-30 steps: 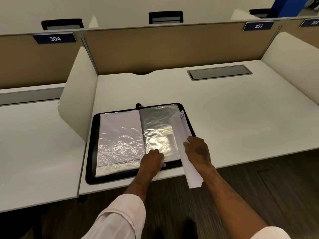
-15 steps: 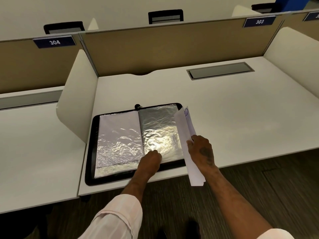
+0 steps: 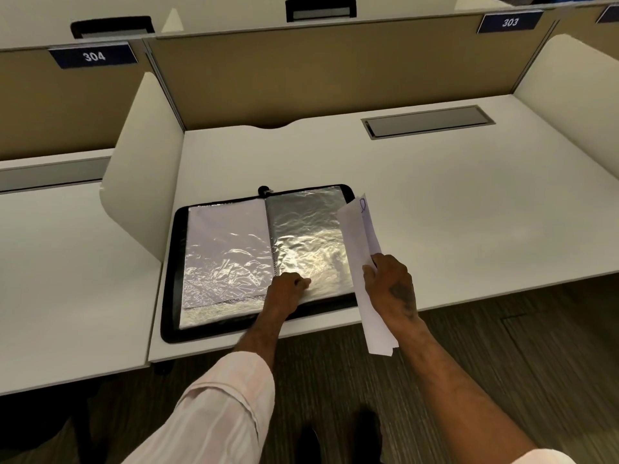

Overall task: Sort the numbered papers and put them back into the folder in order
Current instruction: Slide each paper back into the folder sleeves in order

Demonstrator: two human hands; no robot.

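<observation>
Blue mark at the top corner of the papers (image 3: 358,236): partly curled away, unreadable. Right hand (image 3: 392,286): fingers hidden under the sheets. Left hand (image 3: 288,289): cannot tell whether it pinches a sleeve of the folder (image 3: 176,262). Far-right sign (image 3: 609,15): cut by the frame edge, number hidden.

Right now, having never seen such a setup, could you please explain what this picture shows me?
There is no machine here: a person wears a camera on the head, looking forward and down at their own two hands. A black folder lies open on the white desk, showing crinkled clear sleeves. The right hand grips papers, one marked in blue ink, at the folder's right edge. The left hand rests with curled fingers on the right sleeve's lower edge; whether it pinches it is unclear.
</observation>
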